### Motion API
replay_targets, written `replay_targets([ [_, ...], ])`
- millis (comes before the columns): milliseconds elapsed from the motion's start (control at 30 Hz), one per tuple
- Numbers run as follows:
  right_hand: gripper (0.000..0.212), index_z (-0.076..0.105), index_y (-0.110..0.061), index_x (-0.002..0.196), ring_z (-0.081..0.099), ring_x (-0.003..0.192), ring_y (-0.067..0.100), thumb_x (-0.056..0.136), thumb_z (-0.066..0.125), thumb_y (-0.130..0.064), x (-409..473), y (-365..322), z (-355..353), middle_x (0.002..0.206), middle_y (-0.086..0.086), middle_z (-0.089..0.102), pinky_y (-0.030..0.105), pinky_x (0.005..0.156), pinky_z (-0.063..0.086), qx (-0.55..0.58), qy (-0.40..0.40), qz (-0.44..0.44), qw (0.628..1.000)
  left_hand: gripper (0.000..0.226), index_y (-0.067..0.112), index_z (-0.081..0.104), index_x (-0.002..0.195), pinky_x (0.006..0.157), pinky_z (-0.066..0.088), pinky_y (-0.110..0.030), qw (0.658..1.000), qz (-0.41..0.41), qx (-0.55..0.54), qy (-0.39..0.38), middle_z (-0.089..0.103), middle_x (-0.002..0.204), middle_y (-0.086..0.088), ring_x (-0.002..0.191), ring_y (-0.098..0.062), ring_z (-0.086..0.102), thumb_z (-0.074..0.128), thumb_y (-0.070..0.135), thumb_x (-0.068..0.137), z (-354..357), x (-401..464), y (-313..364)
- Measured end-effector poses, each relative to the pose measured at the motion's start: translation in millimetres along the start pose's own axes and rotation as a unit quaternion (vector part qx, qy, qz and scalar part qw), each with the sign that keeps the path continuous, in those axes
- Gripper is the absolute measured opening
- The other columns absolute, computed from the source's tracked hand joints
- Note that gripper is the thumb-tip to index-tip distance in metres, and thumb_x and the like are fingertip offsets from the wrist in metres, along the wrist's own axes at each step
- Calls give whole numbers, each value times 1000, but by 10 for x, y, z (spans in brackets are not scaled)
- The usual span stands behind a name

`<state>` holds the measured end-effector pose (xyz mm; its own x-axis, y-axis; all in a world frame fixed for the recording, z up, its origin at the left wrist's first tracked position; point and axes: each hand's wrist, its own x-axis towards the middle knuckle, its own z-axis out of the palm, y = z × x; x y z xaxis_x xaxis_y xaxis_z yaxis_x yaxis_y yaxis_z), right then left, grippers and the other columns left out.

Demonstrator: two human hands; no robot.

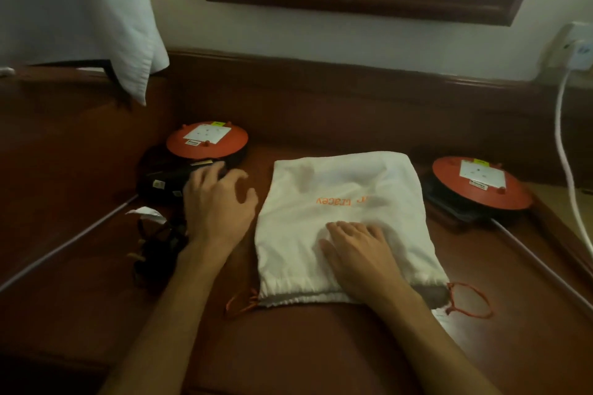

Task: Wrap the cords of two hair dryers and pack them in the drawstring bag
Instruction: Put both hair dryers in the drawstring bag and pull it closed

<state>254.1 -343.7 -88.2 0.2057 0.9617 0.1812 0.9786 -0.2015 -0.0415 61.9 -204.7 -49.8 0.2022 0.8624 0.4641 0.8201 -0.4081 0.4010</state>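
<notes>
1. We see a white fabric drawstring bag lying flat in the middle of a dark reddish-brown wooden desk, its gathered mouth toward us and orange lettering on its upper face.
2. The bag's thin orange drawstring loops out on the desk at both ends of the mouth, the larger loop on the right.
3. Our right hand lies palm down on the near half of the bag, fingers spread wide and flat, gripping nothing.
4. Our left hand is just left of the bag, fingers loosely spread and curled, fingertips at a black hair dryer; we cannot tell whether it has hold of it.
5. That dryer's black cord lies in a loose tangle on the desk beside the left wrist, with a small white tag at its far end.
6. A round orange disc with a white square label sits just behind the black dryer.
7. A second orange disc of the same kind rests on something dark to the right of the bag; we cannot make out what it is.
8. A white cable runs down from a wall socket at the right edge.
</notes>
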Motion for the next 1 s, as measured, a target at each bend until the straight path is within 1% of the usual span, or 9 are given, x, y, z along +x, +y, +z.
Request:
replay_targets([
  [167,40,57,-19,130,59,115,26,104,38,-43,77,-99,-63,126,2,68,43,101,40,49,37,-2,998,69,36,33,154,110,36,-53,970,-57,197,-128,29,158,-18,136,-43,42,66,43,94,-17,-71,-313],
  [267,44,50,-18,140,56,117,24,105,37,-42,51,-130,-37,128,2,66,41,101,39,73,20,-14,997,68,26,31,151,97,47,-51,974,-51,198,-95,44,142,-24,121,-44,54,67,28,94,24,-67,-410],
  [367,42,52,-15,138,55,116,24,104,40,-37,34,-122,-32,128,4,66,41,99,42,94,26,-17,995,58,13,43,140,90,52,-46,986,-45,150,-59,58,126,-21,113,-38,59,72,23,91,-21,-29,-500],
  [567,41,55,-14,136,55,116,23,104,41,-36,-37,-107,-34,129,3,66,39,100,42,87,54,-18,995,43,12,55,121,85,54,-44,997,33,4,-64,64,115,-16,107,-33,62,78,19,86,-227,-69,-350],
  [667,44,56,-16,136,57,115,19,103,44,-42,-81,-150,-53,127,1,67,38,101,42,114,113,-12,987,40,15,59,115,77,48,-21,988,50,-135,-60,66,117,-10,107,-24,64,83,18,84,-418,-124,-90],
  [733,47,51,-23,141,59,111,10,103,43,-50,-141,-258,-165,126,-5,65,36,97,46,257,167,29,951,40,18,62,112,72,44,-11,969,54,-236,-51,69,117,-2,104,-13,64,86,23,81,-541,-186,131],
  [833,59,37,-31,152,62,114,2,100,36,-60,-229,-529,-409,138,-10,57,35,99,52,575,142,74,803,37,20,64,114,72,55,-12,927,64,-363,-70,70,115,6,95,-1,67,84,30,83,-657,-313,519],
  [933,63,36,-31,153,62,124,13,98,39,-62,-287,-577,-534,142,-1,58,41,97,55,713,148,58,683,24,23,61,121,84,57,-16,895,115,-401,-157,70,122,6,107,-5,68,61,36,101,-673,-506,836],
  [1000,52,44,-30,147,64,121,26,101,46,-54,-394,-466,-656,136,6,62,52,96,55,737,159,62,653,29,25,59,127,91,55,-16,876,154,-400,-223,68,127,7,119,-5,62,41,39,108,-659,-603,912],
])
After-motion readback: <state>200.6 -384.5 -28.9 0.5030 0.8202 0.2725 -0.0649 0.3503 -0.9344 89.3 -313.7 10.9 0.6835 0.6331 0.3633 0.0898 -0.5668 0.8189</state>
